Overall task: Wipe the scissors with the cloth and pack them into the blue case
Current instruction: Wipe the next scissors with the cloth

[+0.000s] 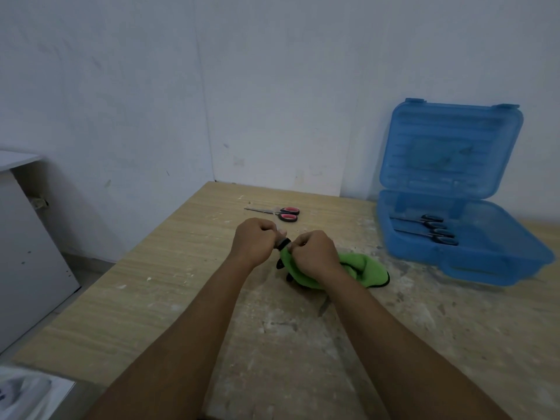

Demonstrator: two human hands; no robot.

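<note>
My left hand [254, 237] grips a pair of scissors [283, 244] by the black handle, most of which is hidden between my fists. My right hand [315, 253] holds the green cloth [362, 269] bunched around the scissors, just above the wooden table [181, 283]. Behind my hands a second pair of scissors [280, 212] with red and black handles lies flat on the table. The blue case [454, 189] stands open at the right, lid leaning on the wall. Two pairs of black-handled scissors [430, 227] lie in its lower half.
The white wall [272, 86] runs right behind the table. A white cabinet [24, 237] stands to the left, off the table's edge. The tabletop carries pale dust and paint marks. A white object [27, 392] shows at the bottom left corner.
</note>
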